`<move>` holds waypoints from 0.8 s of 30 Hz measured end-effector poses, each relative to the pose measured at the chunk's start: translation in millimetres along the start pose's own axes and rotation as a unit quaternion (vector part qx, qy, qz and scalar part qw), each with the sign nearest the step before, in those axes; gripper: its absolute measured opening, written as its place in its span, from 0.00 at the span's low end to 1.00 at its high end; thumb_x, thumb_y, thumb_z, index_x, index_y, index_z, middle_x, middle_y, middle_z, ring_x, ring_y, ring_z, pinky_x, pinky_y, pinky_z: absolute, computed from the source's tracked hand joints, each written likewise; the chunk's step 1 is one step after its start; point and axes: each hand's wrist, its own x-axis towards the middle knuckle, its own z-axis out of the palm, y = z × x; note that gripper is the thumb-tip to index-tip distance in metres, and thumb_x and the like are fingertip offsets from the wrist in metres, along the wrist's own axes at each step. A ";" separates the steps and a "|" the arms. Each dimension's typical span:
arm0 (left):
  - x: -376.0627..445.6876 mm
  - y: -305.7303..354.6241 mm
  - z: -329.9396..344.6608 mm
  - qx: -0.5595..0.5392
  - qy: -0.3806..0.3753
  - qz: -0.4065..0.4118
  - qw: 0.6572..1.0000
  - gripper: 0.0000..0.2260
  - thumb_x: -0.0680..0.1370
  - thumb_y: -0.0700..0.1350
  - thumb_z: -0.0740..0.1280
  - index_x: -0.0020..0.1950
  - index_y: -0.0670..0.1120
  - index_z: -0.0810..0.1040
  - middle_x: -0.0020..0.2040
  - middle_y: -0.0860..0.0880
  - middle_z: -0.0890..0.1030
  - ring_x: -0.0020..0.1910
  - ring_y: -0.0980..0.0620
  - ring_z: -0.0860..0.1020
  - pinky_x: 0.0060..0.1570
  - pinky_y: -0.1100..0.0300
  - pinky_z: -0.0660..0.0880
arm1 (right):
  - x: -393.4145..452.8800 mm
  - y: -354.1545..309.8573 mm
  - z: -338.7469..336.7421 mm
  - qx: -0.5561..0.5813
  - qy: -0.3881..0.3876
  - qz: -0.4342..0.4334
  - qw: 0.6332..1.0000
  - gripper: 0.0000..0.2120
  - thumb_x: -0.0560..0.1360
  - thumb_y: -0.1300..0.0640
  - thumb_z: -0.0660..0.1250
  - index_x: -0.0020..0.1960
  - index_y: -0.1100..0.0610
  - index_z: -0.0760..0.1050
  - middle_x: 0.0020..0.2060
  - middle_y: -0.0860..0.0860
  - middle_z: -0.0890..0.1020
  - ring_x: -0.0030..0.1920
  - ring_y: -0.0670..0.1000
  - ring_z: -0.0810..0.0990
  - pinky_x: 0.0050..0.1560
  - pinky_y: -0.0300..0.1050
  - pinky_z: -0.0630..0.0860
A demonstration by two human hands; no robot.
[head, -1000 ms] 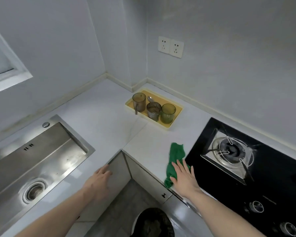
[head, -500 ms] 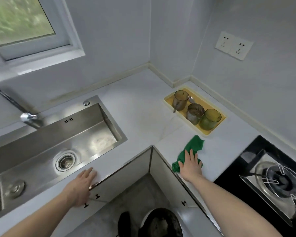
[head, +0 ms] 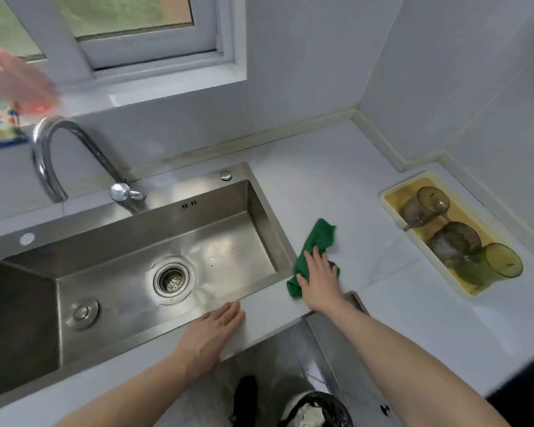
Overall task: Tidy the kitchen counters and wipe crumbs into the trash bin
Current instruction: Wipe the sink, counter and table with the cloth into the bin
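A crumpled green cloth (head: 317, 241) lies on the white counter (head: 336, 186) just right of the steel sink (head: 130, 266). My right hand (head: 319, 280) presses flat on the cloth's near end with straight fingers. My left hand (head: 211, 332) rests flat on the counter's front edge, beside the sink's front rim. On the floor below, a dark trash bin (head: 316, 409) shows at the bottom edge, with something pale inside it.
A yellow tray (head: 392, 195) at the right wall holds three tinted cups. A curved chrome faucet (head: 74, 161) stands behind the sink. A window lies above, with a pink blurred object (head: 19, 81) at upper left. Cabinet doors (head: 330, 340) sit under the corner.
The view has swung left toward the sink; the stove is out of sight. My right hand has slid the cloth left to the sink's edge. My left hand stays on the front edge.
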 end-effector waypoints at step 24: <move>-213.7 -68.2 108.5 -0.122 0.049 -0.307 0.943 0.37 0.82 0.52 0.63 0.83 0.51 0.44 0.83 0.48 0.41 0.82 0.47 0.45 0.80 0.54 0.49 | -66.7 -56.8 55.5 -0.063 -0.007 -0.037 0.997 0.32 0.85 0.49 0.52 0.83 0.50 0.41 0.83 0.50 0.45 0.82 0.56 0.43 0.80 0.62 0.45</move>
